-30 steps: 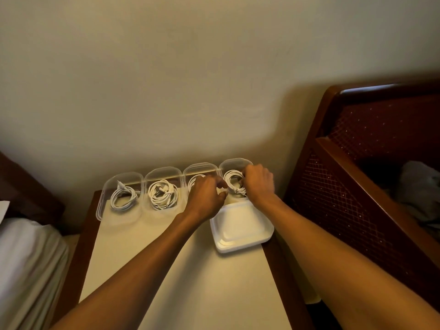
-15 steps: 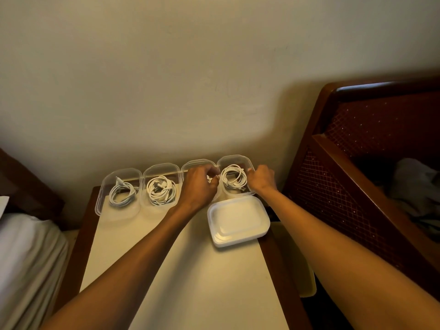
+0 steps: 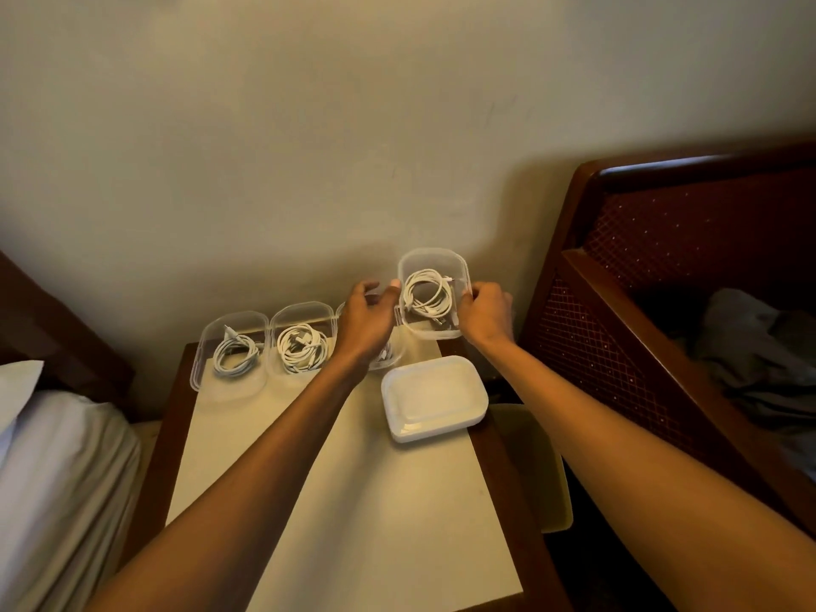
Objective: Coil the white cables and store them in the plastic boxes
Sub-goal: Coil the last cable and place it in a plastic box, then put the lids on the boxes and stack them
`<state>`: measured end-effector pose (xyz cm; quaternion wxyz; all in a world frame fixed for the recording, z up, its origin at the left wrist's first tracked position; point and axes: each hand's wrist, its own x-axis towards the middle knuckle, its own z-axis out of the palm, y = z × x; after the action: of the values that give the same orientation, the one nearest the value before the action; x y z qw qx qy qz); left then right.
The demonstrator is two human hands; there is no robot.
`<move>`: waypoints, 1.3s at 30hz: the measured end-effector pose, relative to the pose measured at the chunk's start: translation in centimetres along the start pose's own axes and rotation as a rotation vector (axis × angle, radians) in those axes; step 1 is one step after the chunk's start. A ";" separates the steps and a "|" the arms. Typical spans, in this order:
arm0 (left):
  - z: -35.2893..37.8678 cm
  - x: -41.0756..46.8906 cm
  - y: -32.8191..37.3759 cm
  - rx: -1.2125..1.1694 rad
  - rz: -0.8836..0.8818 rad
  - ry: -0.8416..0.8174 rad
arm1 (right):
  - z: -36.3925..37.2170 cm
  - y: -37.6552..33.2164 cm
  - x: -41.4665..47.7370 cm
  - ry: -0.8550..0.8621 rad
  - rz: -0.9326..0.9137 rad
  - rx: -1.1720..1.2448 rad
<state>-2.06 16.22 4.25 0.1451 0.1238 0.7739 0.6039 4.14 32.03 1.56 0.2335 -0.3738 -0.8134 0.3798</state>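
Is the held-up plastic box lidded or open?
Open: the plastic box has no lid, its coiled white cable shows uncovered. Right hand grips its rim; white lids lie stacked nearby.

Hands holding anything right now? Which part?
The rightmost plastic box, coiled cable inside, is held up: right hand grips its right rim, left hand touches its left rim.

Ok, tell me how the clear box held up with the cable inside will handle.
Probably light: the lifted box is thin clear plastic, and the right hand holds it by one edge. Its walls may flex if squeezed hard. It is tilted and lidless, so the coiled cable could slide or spring out.
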 end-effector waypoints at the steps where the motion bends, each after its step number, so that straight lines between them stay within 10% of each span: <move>1: -0.2 -0.7 0.6 -0.050 -0.051 -0.022 | -0.2 -0.5 -0.7 -0.021 -0.023 0.030; 19: -14.3 -16.7 -4.9 0.044 -0.213 0.137 | 1.7 -7.0 -22.1 -0.611 0.001 -0.049; 28: -19.3 -18.7 -9.8 -0.041 -0.475 -0.007 | 6.2 -5.3 -25.9 -0.602 -0.035 -0.288; 39: -19.3 -19.0 -12.2 0.507 -0.266 0.100 | 8.2 -4.2 -27.9 -0.558 -0.040 -0.310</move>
<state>8.19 -11.02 -1.79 0.1492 0.0239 0.9157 0.3725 13.99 4.66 -2.72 -0.0511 -0.2701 -0.9014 0.3345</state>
